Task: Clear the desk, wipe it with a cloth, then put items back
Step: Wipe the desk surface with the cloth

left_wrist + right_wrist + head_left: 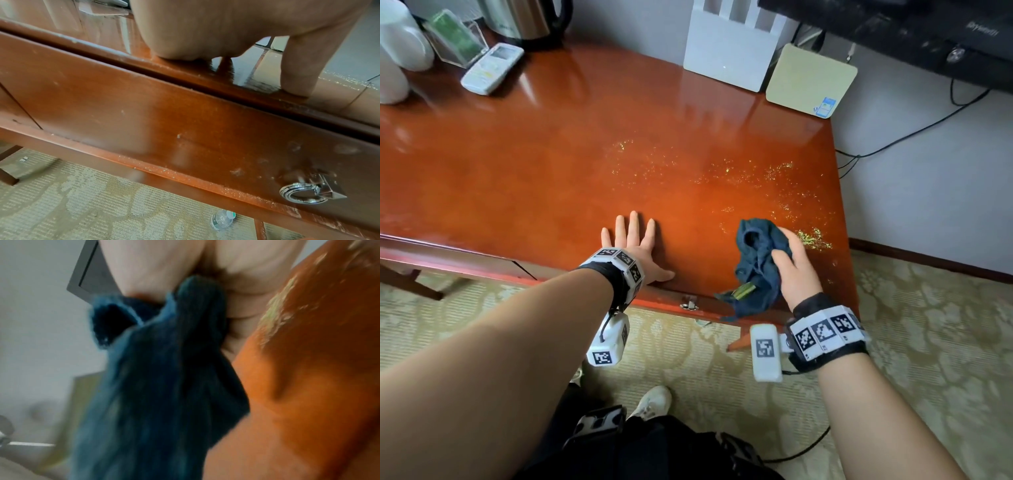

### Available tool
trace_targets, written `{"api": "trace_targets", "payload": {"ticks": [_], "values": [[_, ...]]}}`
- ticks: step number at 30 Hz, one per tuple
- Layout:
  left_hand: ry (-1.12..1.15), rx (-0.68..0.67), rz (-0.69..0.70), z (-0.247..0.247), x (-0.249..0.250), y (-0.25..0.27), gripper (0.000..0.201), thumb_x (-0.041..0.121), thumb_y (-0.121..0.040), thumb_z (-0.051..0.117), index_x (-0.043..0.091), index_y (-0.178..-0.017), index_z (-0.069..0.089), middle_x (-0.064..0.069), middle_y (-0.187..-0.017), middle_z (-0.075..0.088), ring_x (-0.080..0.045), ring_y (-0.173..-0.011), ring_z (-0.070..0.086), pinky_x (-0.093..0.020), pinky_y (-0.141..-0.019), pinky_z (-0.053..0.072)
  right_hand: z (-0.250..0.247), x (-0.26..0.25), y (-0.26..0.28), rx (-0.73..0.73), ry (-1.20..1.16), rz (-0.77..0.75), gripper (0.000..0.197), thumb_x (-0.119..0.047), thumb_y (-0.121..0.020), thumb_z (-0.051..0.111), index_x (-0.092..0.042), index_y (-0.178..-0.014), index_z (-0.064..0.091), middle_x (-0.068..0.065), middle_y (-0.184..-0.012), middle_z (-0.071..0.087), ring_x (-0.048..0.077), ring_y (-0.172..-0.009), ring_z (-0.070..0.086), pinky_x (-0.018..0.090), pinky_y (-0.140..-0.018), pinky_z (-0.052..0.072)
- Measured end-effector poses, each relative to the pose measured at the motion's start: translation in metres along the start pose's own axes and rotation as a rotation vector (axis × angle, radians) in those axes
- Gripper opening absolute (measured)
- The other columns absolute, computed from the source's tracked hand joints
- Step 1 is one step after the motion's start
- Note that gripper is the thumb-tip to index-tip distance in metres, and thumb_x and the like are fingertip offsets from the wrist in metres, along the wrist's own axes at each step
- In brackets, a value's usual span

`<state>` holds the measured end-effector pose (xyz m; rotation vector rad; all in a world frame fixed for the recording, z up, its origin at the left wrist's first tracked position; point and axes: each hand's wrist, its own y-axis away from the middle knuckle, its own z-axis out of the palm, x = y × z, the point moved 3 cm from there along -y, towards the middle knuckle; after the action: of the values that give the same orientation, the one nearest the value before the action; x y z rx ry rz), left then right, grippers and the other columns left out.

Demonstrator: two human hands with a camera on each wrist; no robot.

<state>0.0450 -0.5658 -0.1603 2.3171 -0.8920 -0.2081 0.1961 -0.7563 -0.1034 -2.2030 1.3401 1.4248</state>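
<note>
While left hand (pixel 635 245) lies flat, fingers straight, at the counter (pixel 524 164) near edge, right hand (pixel 792 263) grips cloth (pixel 756 263) at 4 o'clock, tail overhanging the edge. Yellow crumbs (pixel 813 238) touch the cloth's right; bare wood toward 10 o'clock.

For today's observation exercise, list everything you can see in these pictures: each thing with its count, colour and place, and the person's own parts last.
desk: one, reddish-brown, fills the middle
crumbs: many, yellow-green, scattered on the desk's right half
cloth: one, dark blue, near the front edge
remote control: one, white, back left
kettle: one, steel and black, back left
router: one, white, back against the wall
flat box: one, pale yellow, back right corner
drawer handle: one, silver, desk front
bottle: one, clear, on the carpet
left hand: flat on the desk
right hand: grips the cloth
</note>
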Motion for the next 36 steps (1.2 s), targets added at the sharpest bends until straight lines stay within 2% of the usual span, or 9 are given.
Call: {"api": "trace_targets", "payload": {"ticks": [5,8,11,15,20,25,29,33,36], "values": [[-0.003,0.041,0.01,0.001,0.0,0.0,0.109,0.073,-0.076,0.05,0.027,-0.149,-0.016,-0.005,-0.155,-0.026,-0.028,-0.144,-0.022,-0.05,-0.117,-0.008,0.004,0.009,-0.009,0.0,0.66,0.133,0.051,-0.013,-0.093,0.04,-0.023,-0.143,0.033,0.003,-0.153,0.022,0.027,-0.14,0.021,0.038,-0.113,0.023],[-0.006,0.035,0.009,0.001,0.0,0.0,0.109,0.073,-0.076,0.05,0.026,-0.149,-0.017,-0.005,-0.155,-0.027,-0.029,-0.144,-0.022,-0.05,-0.117,-0.008,0.015,0.003,-0.001,0.066,0.63,0.073,0.052,-0.02,-0.097,0.035,-0.028,-0.146,0.024,0.0,-0.157,0.011,0.026,-0.143,0.012,0.04,-0.115,0.018],[-0.005,0.026,0.007,0.001,0.001,0.001,0.109,0.073,-0.077,0.049,0.026,-0.149,-0.017,-0.005,-0.155,-0.028,-0.028,-0.144,-0.023,-0.05,-0.116,-0.009,0.048,-0.009,0.003,-0.024,0.617,-0.023,0.052,-0.036,-0.099,0.028,-0.035,-0.148,0.012,-0.002,-0.159,0.0,0.023,-0.146,0.001,0.045,-0.117,0.008],[-0.003,0.021,0.003,0.001,0.001,0.001,0.109,0.073,-0.076,0.049,0.027,-0.149,-0.018,-0.005,-0.155,-0.028,-0.028,-0.144,-0.023,-0.05,-0.116,-0.009,0.079,0.007,0.002,-0.139,0.917,-0.067,0.064,-0.059,-0.092,0.032,-0.037,-0.148,0.011,-0.002,-0.159,-0.009,0.025,-0.145,-0.017,0.051,-0.116,-0.001],[0.001,0.018,0.011,0.001,0.0,0.0,0.109,0.072,-0.077,0.05,0.027,-0.149,-0.017,-0.004,-0.154,-0.029,-0.028,-0.143,-0.024,-0.049,-0.117,-0.009,0.051,0.031,0.0,-0.068,0.934,-0.067,0.042,-0.034,-0.099,0.033,-0.038,-0.141,0.03,-0.009,-0.158,0.001,0.021,-0.146,-0.012,0.051,-0.116,0.012],[-0.01,0.013,0.008,0.0,0.0,0.0,0.108,0.073,-0.077,0.048,0.027,-0.148,-0.019,-0.005,-0.154,-0.029,-0.029,-0.144,-0.023,-0.05,-0.117,-0.009,-0.008,0.062,0.016,0.05,0.949,0.039,0.049,0.002,-0.089,0.041,-0.028,-0.127,0.045,-0.002,-0.155,0.015,0.026,-0.141,0.007,0.043,-0.113,0.022],[-0.021,-0.005,-0.012,-0.002,0.002,0.003,0.108,0.072,-0.077,0.049,0.026,-0.148,-0.018,-0.005,-0.155,-0.028,-0.029,-0.144,-0.022,-0.051,-0.117,-0.007,-0.022,0.047,0.014,0.177,0.711,-0.027,0.052,0.004,-0.09,0.04,-0.025,-0.133,0.044,-0.001,-0.15,0.027,0.025,-0.136,0.018,0.038,-0.113,0.025],[-0.065,0.013,-0.016,-0.01,0.017,0.005,0.109,0.068,-0.077,0.055,0.024,-0.15,-0.014,-0.009,-0.156,-0.023,-0.032,-0.144,-0.02,-0.053,-0.117,-0.004,0.017,0.014,0.004,0.019,0.667,-0.211,0.066,-0.001,-0.09,0.045,-0.026,-0.147,0.023,-0.004,-0.156,0.012,0.022,-0.141,0.013,0.033,-0.116,0.017],[-0.103,0.023,0.071,-0.011,0.038,0.007,0.108,0.065,-0.079,0.055,0.024,-0.149,-0.015,-0.009,-0.156,-0.024,-0.031,-0.144,-0.022,-0.052,-0.117,-0.007,0.043,0.019,0.002,-0.138,0.825,-0.253,0.06,-0.007,-0.094,0.04,-0.032,-0.146,0.023,-0.006,-0.158,0.002,0.022,-0.144,0.003,0.037,-0.116,0.015]]}}
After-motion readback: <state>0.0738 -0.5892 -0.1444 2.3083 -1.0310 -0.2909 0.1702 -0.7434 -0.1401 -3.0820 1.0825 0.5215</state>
